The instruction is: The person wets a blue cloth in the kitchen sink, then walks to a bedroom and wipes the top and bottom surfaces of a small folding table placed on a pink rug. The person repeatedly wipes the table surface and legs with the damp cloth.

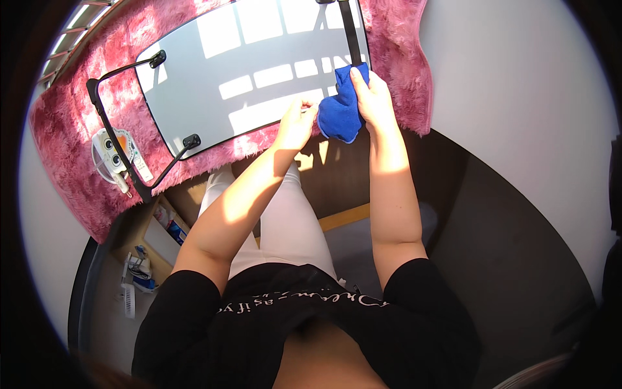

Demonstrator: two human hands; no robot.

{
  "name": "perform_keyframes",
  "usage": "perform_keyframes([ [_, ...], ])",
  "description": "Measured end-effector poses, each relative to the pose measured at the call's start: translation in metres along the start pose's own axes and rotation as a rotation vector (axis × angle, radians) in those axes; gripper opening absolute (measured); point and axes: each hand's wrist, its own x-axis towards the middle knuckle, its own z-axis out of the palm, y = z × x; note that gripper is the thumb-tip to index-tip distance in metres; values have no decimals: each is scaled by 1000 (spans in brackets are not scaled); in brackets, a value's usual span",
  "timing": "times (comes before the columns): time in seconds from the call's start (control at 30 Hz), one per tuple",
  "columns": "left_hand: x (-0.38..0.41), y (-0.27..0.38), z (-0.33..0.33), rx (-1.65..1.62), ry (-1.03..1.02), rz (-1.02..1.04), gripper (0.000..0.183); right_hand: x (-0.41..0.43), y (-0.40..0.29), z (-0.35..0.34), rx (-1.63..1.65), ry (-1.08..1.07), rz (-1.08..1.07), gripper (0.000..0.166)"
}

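A small folding table lies upside down, its pale underside panel (189, 97) facing up. My right hand (376, 97) grips a blue cloth (340, 114) around the near end of the right black table leg (351, 36), thumb on top. The cloth hides that end of the leg, and its loose part hangs to the left. Close to the cloth's left edge, at the panel's near side, is my left hand (297, 121) with fingers bent and thumb near the fingertips. Whether it pinches anything cannot be told. The left black leg frame (114, 131) stands unfolded.
A pink shaggy mat (398, 53) lies under the table. On it, at the left, are a white device with cartoon eyes (108, 148) and a white remote control (142, 167). Below left, an open compartment (170, 221) holds packets, with a small white fan (129, 296) nearby.
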Motion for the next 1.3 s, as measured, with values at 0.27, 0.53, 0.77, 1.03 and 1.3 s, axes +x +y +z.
perform_keyframes([
  [0.27, 9, -12, -50, 104, -16, -134, 16, -32, 29, -91, 597, -408, 166, 46],
  [0.53, 73, -99, -113, 536, 77, -249, 23, -35, 41, -71, 411, -35, 179, 35],
  [0.77, 95, -68, -132, 154, -35, -532, 17, 0, 24, -75, 229, 4, 246, 37],
  [1.03, 97, -67, -129, 155, 22, -531, 18, 106, -32, -37, -583, 329, -130, 51],
  [1.3, 106, -55, -127, 174, -26, -604, 23, 106, 21, -69, 745, -418, 141, 34],
])
